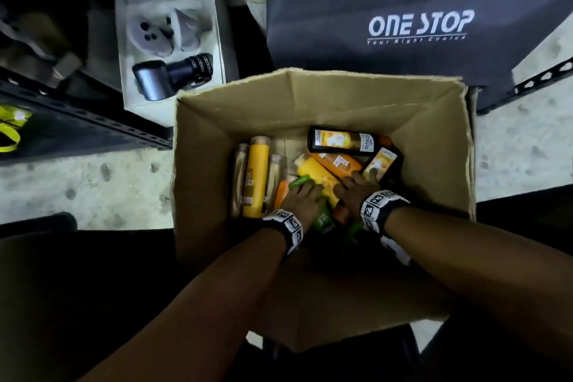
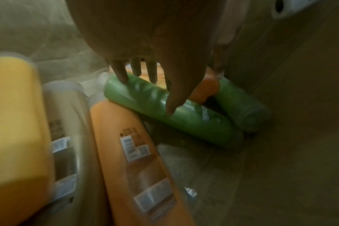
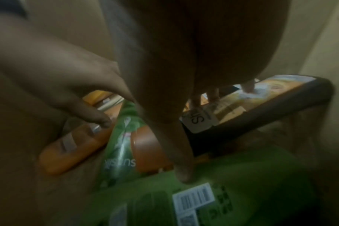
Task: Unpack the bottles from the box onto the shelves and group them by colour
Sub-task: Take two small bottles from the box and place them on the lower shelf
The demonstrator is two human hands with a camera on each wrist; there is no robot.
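Both hands reach down among the bottles in the cardboard box (image 1: 434, 146).

The left hand (image 1: 302, 197) curls round a green bottle (image 2: 164, 110). The right hand (image 1: 359, 187) covers a yellow bottle (image 1: 316, 175); its grip cannot be told through the blur.

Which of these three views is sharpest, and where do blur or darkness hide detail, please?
Head view: sharpest; cardboard box lit, lower corners dark. Left wrist view: motion-blurred, green bottle still recognisable. Right wrist view: dim and smeared, dark bottle label unreadable.
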